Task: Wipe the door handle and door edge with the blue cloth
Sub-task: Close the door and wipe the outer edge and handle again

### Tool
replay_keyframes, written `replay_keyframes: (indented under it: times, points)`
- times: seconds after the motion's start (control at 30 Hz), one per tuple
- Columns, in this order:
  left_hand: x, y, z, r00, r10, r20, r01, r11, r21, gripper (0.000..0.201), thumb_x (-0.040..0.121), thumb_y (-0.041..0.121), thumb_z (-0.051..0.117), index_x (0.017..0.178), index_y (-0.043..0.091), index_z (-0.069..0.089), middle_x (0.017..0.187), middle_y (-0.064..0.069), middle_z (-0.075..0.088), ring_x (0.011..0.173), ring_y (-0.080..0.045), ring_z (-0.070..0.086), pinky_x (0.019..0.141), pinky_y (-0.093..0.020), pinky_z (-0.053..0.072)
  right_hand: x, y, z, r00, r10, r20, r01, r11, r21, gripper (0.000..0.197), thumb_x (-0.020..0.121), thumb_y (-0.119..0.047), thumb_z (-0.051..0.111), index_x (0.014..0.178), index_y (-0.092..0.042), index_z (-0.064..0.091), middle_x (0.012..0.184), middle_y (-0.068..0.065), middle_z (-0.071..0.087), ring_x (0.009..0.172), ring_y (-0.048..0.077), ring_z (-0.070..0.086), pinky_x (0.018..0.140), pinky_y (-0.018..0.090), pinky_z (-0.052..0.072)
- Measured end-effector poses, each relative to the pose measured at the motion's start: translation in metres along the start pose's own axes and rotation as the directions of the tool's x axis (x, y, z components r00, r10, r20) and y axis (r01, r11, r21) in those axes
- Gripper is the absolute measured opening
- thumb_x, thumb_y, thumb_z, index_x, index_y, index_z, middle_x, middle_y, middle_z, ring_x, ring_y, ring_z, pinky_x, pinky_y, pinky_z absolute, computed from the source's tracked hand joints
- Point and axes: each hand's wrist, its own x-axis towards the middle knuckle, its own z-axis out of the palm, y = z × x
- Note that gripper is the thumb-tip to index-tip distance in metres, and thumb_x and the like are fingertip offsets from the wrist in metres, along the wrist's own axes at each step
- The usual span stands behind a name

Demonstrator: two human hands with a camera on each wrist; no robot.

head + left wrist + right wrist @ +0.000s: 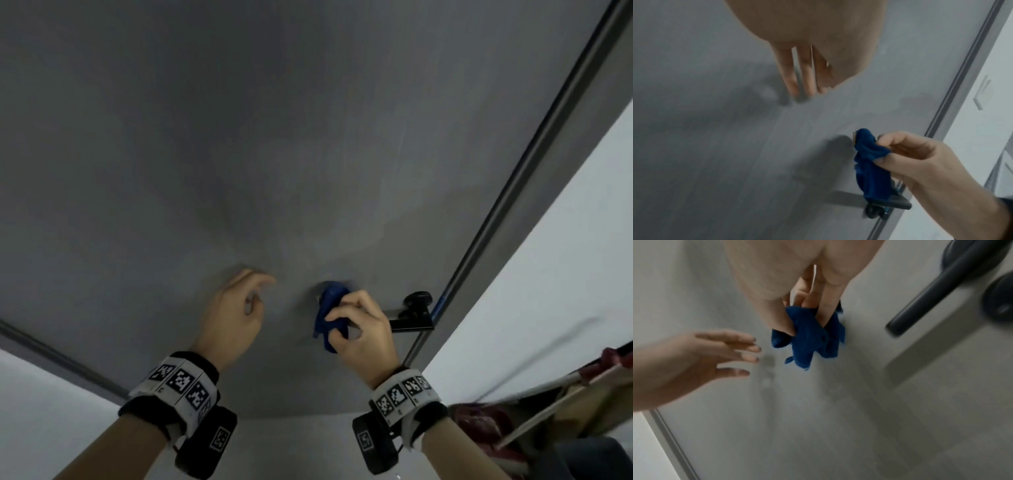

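Observation:
My right hand grips a bunched blue cloth against the grey door, just left of the black lever handle. From the left wrist, the blue cloth hangs from the right hand over the handle. In the right wrist view the cloth is pinched between fingers and thumb, with the handle off to the right. My left hand hovers by the door with straight, relaxed fingers and holds nothing. The door edge runs up the right.
A black round knob sits just above the handle's plate. A white wall stands right of the door frame. Red and white objects lie at the lower right, and a white floor or wall shows at the lower left.

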Motion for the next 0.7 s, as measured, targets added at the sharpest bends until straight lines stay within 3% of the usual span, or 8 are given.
replay_keyframes:
  times: [0.07, 0.17, 0.3, 0.37, 0.47, 0.53, 0.63, 0.7]
  points:
    - [-0.008, 0.02, 0.015, 0.994, -0.013, 0.109, 0.02, 0.998, -0.062, 0.04, 0.088, -0.008, 0.054, 0.109, 0.025, 0.063, 0.102, 0.026, 0.055, 0.095, 0.002, 0.058, 0.08, -0.029, 0.053, -0.014, -0.011, -0.034, 0.998, 0.066, -0.018, -0.065, 0.995, 0.078, 0.012, 0.073, -0.007, 0.07, 0.084, -0.012, 0.069, 0.099, 0.0, 0.057, 0.094, 0.019, 0.062, 0.077, 0.032, 0.053]
    - [-0.028, 0.057, 0.037, 0.958, 0.014, 0.287, 0.023, 0.992, -0.125, 0.038, 0.09, 0.004, 0.061, 0.118, 0.029, 0.06, 0.108, 0.029, 0.052, 0.102, 0.003, 0.055, 0.086, -0.022, 0.05, -0.037, -0.026, -0.08, 0.977, 0.214, 0.003, -0.21, 0.955, 0.211, 0.019, 0.074, 0.0, 0.065, 0.081, -0.018, 0.063, 0.096, 0.002, 0.06, 0.091, 0.022, 0.063, 0.075, 0.042, 0.057]
    - [-0.053, 0.115, 0.058, 0.883, 0.041, 0.467, 0.017, 0.993, -0.119, 0.05, 0.087, 0.039, 0.07, 0.133, 0.043, 0.05, 0.121, 0.032, 0.051, 0.108, 0.006, 0.053, 0.087, -0.014, 0.047, -0.067, -0.041, -0.127, 0.95, 0.302, 0.077, -0.311, 0.901, 0.303, 0.028, 0.082, 0.003, 0.059, 0.081, -0.025, 0.062, 0.089, 0.005, 0.067, 0.087, 0.024, 0.063, 0.075, 0.029, 0.053]
    - [-0.059, 0.139, 0.067, 0.865, 0.024, 0.502, 0.034, 0.994, -0.106, 0.047, 0.085, 0.045, 0.07, 0.13, 0.044, 0.054, 0.116, 0.029, 0.058, 0.102, 0.006, 0.057, 0.084, -0.015, 0.049, -0.08, -0.048, -0.145, 0.94, 0.325, 0.102, -0.34, 0.892, 0.297, 0.027, 0.082, 0.0, 0.056, 0.083, -0.026, 0.064, 0.089, 0.006, 0.069, 0.088, 0.03, 0.063, 0.076, 0.032, 0.052]
    - [-0.062, 0.162, 0.072, 0.875, 0.049, 0.482, 0.003, 0.994, -0.107, 0.024, 0.089, 0.039, 0.068, 0.112, 0.036, 0.066, 0.098, 0.021, 0.068, 0.088, 0.005, 0.06, 0.074, -0.017, 0.05, -0.093, -0.058, -0.164, 0.934, 0.333, 0.129, -0.356, 0.887, 0.293, 0.014, 0.081, -0.013, 0.06, 0.091, -0.019, 0.067, 0.088, 0.004, 0.071, 0.084, 0.021, 0.066, 0.073, 0.027, 0.054]
    - [-0.058, 0.164, 0.071, 0.888, 0.077, 0.454, -0.043, 0.996, -0.084, 0.015, 0.09, 0.036, 0.066, 0.104, 0.033, 0.069, 0.093, 0.02, 0.068, 0.086, 0.006, 0.06, 0.074, -0.019, 0.05, -0.095, -0.062, -0.172, 0.931, 0.346, 0.119, -0.365, 0.879, 0.305, 0.015, 0.082, -0.022, 0.065, 0.094, -0.014, 0.069, 0.088, 0.004, 0.072, 0.083, 0.016, 0.067, 0.072, 0.025, 0.054]
    - [-0.045, 0.15, 0.062, 0.94, 0.115, 0.321, -0.095, 0.992, -0.078, 0.014, 0.091, 0.031, 0.065, 0.105, 0.028, 0.069, 0.099, 0.018, 0.065, 0.094, 0.001, 0.061, 0.083, -0.027, 0.052, -0.088, -0.058, -0.171, 0.912, 0.408, 0.032, -0.398, 0.866, 0.303, 0.008, 0.086, -0.012, 0.07, 0.094, -0.013, 0.071, 0.083, 0.005, 0.072, 0.08, 0.017, 0.067, 0.072, 0.028, 0.053]
    - [-0.033, 0.13, 0.048, 0.971, 0.178, 0.16, -0.182, 0.983, 0.014, 0.019, 0.09, 0.021, 0.065, 0.109, 0.021, 0.069, 0.109, 0.012, 0.063, 0.102, -0.008, 0.061, 0.09, -0.034, 0.05, -0.079, -0.053, -0.163, 0.899, 0.434, -0.057, -0.404, 0.872, 0.276, 0.017, 0.09, 0.001, 0.067, 0.095, -0.014, 0.071, 0.086, 0.005, 0.073, 0.086, 0.023, 0.069, 0.074, 0.034, 0.056]
